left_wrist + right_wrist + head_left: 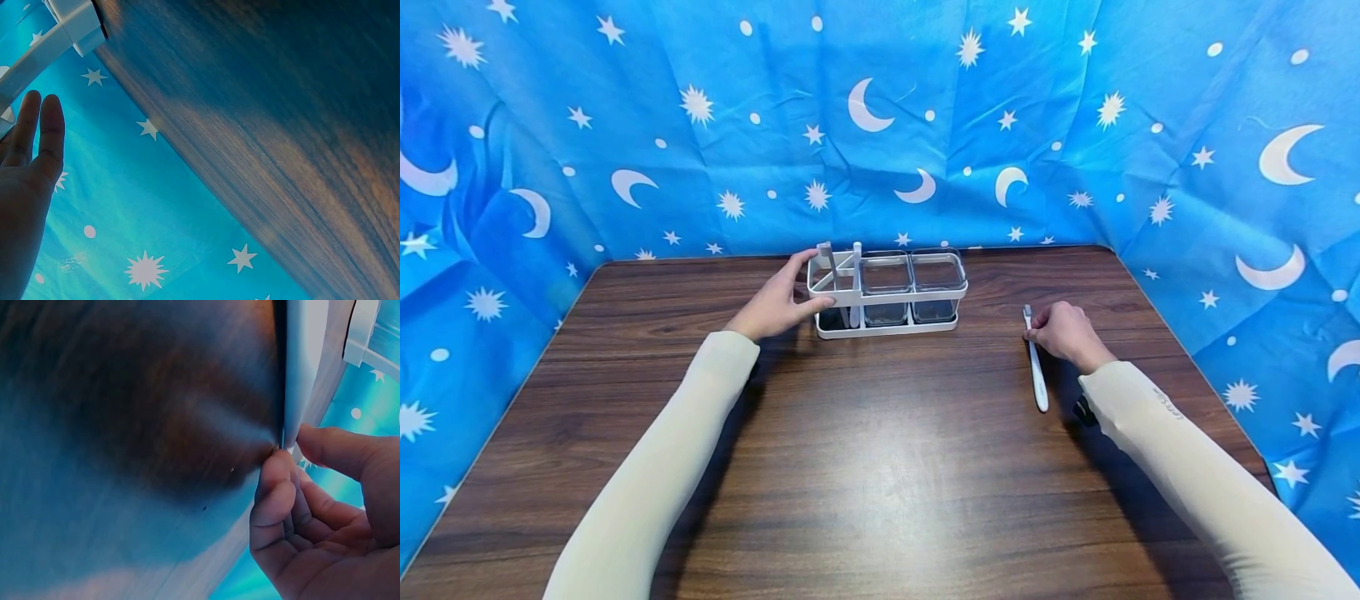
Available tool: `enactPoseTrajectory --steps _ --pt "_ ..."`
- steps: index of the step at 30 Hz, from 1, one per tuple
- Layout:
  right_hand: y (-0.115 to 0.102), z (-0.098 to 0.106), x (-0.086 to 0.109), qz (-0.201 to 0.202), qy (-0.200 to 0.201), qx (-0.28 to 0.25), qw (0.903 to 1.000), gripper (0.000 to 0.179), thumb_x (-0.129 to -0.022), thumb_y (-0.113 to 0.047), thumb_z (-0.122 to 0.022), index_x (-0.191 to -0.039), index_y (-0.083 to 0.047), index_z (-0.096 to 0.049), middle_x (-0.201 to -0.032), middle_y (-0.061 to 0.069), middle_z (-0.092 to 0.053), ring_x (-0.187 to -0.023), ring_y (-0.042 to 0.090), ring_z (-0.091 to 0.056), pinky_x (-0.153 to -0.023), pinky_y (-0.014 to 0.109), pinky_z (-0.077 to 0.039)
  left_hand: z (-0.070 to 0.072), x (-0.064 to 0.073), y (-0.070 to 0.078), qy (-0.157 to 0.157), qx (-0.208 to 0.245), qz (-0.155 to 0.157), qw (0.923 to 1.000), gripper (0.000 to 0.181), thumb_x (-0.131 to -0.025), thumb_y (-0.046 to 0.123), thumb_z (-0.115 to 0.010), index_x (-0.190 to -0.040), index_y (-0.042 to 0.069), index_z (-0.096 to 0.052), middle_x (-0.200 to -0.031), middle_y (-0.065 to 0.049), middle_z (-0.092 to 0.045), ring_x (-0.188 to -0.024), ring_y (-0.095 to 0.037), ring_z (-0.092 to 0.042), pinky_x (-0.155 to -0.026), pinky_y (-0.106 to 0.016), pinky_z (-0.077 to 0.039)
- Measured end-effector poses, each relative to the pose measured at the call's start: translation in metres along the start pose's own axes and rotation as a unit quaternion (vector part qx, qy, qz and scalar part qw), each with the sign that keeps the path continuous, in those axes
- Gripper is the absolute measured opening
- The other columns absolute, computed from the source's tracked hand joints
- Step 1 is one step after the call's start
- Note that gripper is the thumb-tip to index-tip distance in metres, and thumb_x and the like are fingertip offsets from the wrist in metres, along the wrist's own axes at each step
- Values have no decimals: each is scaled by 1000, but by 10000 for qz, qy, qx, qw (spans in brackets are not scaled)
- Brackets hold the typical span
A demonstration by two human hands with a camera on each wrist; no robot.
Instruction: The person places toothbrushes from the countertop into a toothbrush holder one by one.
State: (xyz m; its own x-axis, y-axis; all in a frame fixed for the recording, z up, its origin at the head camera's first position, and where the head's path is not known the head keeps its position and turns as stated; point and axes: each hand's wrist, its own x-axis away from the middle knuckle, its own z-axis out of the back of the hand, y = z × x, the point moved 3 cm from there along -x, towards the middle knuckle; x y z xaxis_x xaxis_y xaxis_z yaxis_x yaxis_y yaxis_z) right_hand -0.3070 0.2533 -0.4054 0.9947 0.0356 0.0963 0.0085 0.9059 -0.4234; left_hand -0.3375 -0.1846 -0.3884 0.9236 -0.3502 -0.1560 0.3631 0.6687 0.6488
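Observation:
A white toothbrush holder (910,295) with a divided section on the left and two clear cups (886,313) stands toward the back of the table. Two toothbrushes are upright in its left section, a grey-headed toothbrush (826,252) and a white one (856,287). My left hand (777,302) grips the holder's left end, thumb at the front and fingers at the back; in the left wrist view two fingers extend beside the white frame (37,59). To the right, my right hand (1066,335) pinches a white toothbrush (1037,379) near its neck, between thumb and fingertips (284,465).
The dark wooden table (880,467) carries the holder and the toothbrush. A blue cloth (880,150) with white moons and stars hangs behind the table and along both sides.

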Motion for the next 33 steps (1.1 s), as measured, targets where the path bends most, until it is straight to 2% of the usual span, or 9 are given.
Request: enactPoseTrajectory --steps 6,13,17,22,27,30,33 --pt "0 -1 1 -282 -102 -133 9995 17 -90 -14 -64 -80 0 -63 -70 9 -57 -65 24 -53 -57 32 -42 0 0 0 -5 6 10 10000 89 -81 61 -62 -150 27 -17 -149 -9 -29 -121 -30 -43 -99 -51 -37" --pt "-2 -4 0 -343 -146 -7 9993 17 -89 -14 -64 -80 0 -67 -71 9 -59 -69 26 -53 -58 33 -40 0 1 1 0 0 4 10000 89 -81 60 -63 -150 26 -18 -148 -9 -30 -120 -30 -44 -99 -50 -38" --pt "-4 -3 0 -430 -71 -139 9990 20 -90 -17 -64 -78 -2 -67 -69 8 -59 -67 25 -53 -58 33 -39 -1 0 -1 0 2 -33 10000 89 -81 60 -63 -150 27 -17 -147 -10 -31 -119 -30 -45 -98 -50 -38" --pt "-12 7 3 -239 287 -253 9990 22 -90 -19 -61 -77 -2 -65 -71 9 -59 -70 26 -52 -59 33 -40 0 0 -2 38 -14 -23 10000 89 -80 61 -62 -150 27 -17 -147 -9 -31 -118 -29 -45 -98 -50 -38" --pt "-20 17 8 -54 523 -476 9975 18 -91 -17 -60 -85 0 -64 -79 14 -59 -72 28 -53 -61 35 -47 -1 0 -2 6 -32 -6 10000 90 -80 61 -63 -150 27 -17 -148 -9 -30 -120 -30 -44 -99 -51 -37" --pt "-24 21 10 163 682 -608 9957 16 -91 -15 -59 -89 0 -63 -82 16 -59 -73 28 -54 -62 36 -50 0 0 -1 6 -44 -19 10000 89 -81 60 -63 -150 27 -17 -149 -9 -29 -121 -30 -43 -100 -51 -36" --pt "-28 24 10 423 1013 -673 9917 14 -91 -14 -59 -89 0 -63 -81 15 -60 -70 27 -54 -61 35 -49 0 0 0 12 -48 -45 10000 88 -82 59 -63 -150 26 -17 -149 -9 -29 -121 -29 -43 -100 -50 -36"
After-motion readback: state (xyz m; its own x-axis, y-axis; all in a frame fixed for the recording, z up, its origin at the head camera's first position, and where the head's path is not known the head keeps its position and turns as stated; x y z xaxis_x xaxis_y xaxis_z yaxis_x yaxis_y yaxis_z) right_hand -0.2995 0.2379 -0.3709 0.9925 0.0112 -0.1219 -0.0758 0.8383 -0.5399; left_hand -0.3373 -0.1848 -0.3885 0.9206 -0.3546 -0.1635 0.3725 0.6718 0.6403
